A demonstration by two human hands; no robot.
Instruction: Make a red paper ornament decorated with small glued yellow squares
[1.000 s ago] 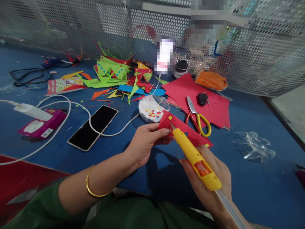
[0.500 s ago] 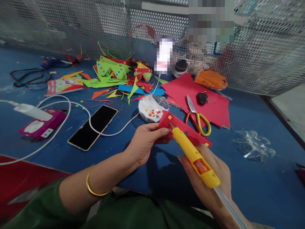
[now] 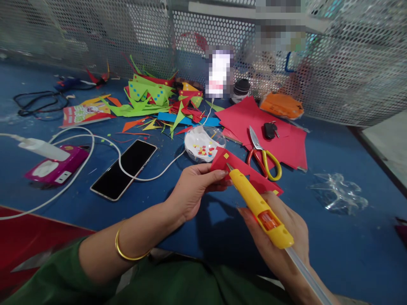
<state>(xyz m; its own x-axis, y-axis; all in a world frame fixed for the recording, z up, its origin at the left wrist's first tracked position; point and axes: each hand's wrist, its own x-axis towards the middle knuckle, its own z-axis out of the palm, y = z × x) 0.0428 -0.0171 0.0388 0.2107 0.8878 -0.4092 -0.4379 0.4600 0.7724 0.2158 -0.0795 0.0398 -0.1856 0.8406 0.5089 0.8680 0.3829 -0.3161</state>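
Hardly anything moved since earlier frame; only yellow plastic glue gun (image 3: 254,197) shifted very slightly. Right hand (image 3: 288,224) grasps it, metal tip slanting toward red cut-paper piece (image 3: 235,163) above blue desk (image 3: 343,237). Left hand (image 3: 190,188) pinches paper end, seemingly for steadiness (cannot tell if tip touches). Round clear dish (image 3: 187,153) with small coloured squares (image 3: 204,150) stands near, probably for easy reach.

Bowl (image 3: 220,139): ten o'clock from your paper strip (image 3: 261,181), paper bits (image 3: 203,151) inside.
Phone (image 3: 133,161): nine o'clock, cable (image 3: 152,180) across it.
Socket box (image 3: 60,170): nine o'clock, beyond the phone.
Scissors (image 3: 258,148): one o'clock, partly on paper sheets (image 3: 286,148).
Keys (image 3: 269,131): one o'clock, behind the scissors.
Plastic piece (image 3: 342,195): three o'clock, on your bench (image 3: 349,241).
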